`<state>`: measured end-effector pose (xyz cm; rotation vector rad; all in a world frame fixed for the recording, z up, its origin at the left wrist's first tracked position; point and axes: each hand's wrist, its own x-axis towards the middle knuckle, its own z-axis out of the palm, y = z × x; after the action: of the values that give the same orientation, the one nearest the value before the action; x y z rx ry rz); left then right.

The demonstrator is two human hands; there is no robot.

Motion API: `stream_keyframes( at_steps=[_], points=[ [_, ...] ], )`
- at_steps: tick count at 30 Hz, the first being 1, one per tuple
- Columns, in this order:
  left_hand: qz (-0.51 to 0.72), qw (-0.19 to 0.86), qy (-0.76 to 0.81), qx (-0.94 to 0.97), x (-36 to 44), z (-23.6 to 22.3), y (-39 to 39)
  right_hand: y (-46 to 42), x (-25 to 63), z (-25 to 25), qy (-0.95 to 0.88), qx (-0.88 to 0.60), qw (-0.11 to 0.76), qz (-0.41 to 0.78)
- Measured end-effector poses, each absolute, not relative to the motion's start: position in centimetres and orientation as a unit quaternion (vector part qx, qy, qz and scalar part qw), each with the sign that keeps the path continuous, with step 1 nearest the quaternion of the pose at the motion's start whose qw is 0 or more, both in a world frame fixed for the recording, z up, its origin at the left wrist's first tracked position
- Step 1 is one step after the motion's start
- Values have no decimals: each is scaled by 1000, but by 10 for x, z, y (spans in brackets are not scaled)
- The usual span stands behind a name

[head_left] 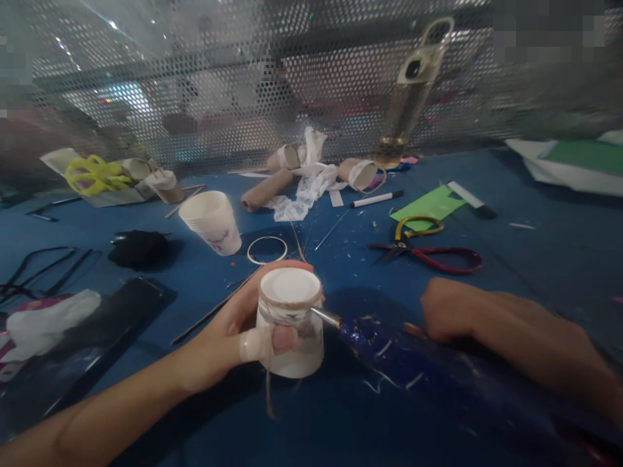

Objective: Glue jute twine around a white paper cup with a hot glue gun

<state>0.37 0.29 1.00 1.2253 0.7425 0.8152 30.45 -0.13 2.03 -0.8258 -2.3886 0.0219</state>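
Observation:
My left hand [248, 324] is wrapped round an upside-down white paper cup [304, 360], its bandaged thumb pressing on the near side. Twine [292, 303] runs round the cup just below its upper end, and a loose tail hangs beside the thumb. From the right, the metal nozzle of a blue glue gun [384, 350] meets the cup at the twine. My right hand [467, 314] is closed at the glue gun's body; its fingertips are mostly hidden. Behind the cup lies a thin white ring [267, 250].
Stacked paper cups [211, 220] stand left of centre. Red-and-yellow-handled scissors [403, 245], green paper [428, 206] and a marker [377, 199] lie to the right. Cardboard tubes [267, 191] and white lace [309, 191] are behind. A bottle [402, 117] stands by the perforated metal screen [204, 97].

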Motion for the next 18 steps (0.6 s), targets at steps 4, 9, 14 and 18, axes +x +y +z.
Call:
stream_keyframes(
  at_steps=[4,9,14,18],
  points=[
    [372,707,281,532,5,9,6,-1,305,22,-864,-377,334,-6],
    [361,696,300,543,5,10,6,-1,306,19,-883,-347,315,-3],
    [346,681,332,554,3,9,6,1,309,18,-889,-347,297,-21],
    [345,685,327,553,1,10,5,5,313,22,-913,-309,265,-7]
  ],
)
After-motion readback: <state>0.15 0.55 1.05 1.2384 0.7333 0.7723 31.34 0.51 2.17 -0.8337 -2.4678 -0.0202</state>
